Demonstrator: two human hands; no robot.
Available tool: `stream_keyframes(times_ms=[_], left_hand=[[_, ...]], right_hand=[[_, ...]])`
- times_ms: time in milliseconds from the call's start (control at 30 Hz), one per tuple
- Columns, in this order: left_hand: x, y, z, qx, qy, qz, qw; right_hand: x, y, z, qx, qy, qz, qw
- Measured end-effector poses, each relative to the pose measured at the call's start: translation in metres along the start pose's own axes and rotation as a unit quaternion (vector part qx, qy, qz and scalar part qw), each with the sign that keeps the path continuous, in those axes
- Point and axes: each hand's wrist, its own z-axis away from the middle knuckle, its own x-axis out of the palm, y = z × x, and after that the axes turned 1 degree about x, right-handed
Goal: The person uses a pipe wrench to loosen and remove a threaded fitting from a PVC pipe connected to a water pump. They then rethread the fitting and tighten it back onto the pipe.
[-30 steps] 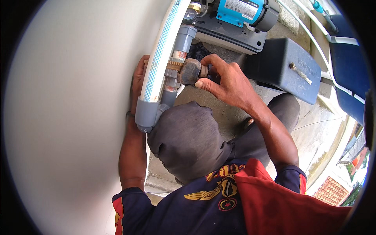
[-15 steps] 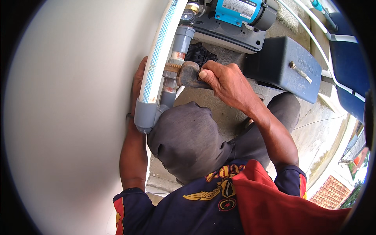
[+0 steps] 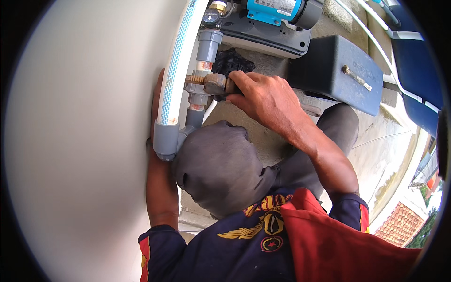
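Observation:
A rusty pipe wrench has its jaw at a grey union fitting on the upright plastic pipe. My right hand is wrapped round the wrench behind its head, fingers over the top and thumb below. My left hand reaches up between the pale wall and a white pipe with a blue pattern. That pipe hides most of its fingers, so I cannot see what they touch. A grey elbow joins the white pipe at its lower end, close to my raised knee.
A blue water pump stands on a black base at the top. Right of it lies a dark plastic cover with a metal-looking piece on it. Black plastic lies behind the fitting. The pale wall closes off the left side.
My right hand and the wrench have tilted a little, and the hand now covers more of the wrench. The whole view has shifted slightly, moving pipes and pump left and up.

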Motion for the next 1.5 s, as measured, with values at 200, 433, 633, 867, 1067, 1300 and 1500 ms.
stream_keyframes(times_ms=[200,433,633,867,1067,1300,1500], left_hand=[[-0.005,-0.009,0.004,-0.002,0.005,-0.015,1.0],[-0.01,-0.012,0.009,0.006,0.015,-0.036,0.999],[-0.013,-0.013,0.011,0.014,0.02,-0.053,0.998],[-0.017,-0.015,0.003,-0.012,-0.002,-0.006,1.0],[-0.023,-0.019,-0.001,0.002,-0.035,-0.019,0.999],[-0.021,-0.018,0.001,-0.005,-0.033,-0.038,0.999],[-0.021,-0.014,0.001,-0.013,-0.04,-0.086,0.995]], right_hand=[[0.008,-0.015,0.008,-0.017,0.013,0.113,0.993],[0.013,-0.018,0.01,-0.057,0.057,0.125,0.989],[0.005,-0.03,0.012,-0.027,0.025,0.171,0.985],[0.003,-0.008,0.019,0.01,-0.038,0.102,0.994],[0.004,0.017,0.03,0.086,-0.127,0.05,0.987],[0.033,0.027,0.044,0.09,-0.048,0.02,0.995],[0.055,0.044,0.047,0.034,0.027,0.055,0.998]])
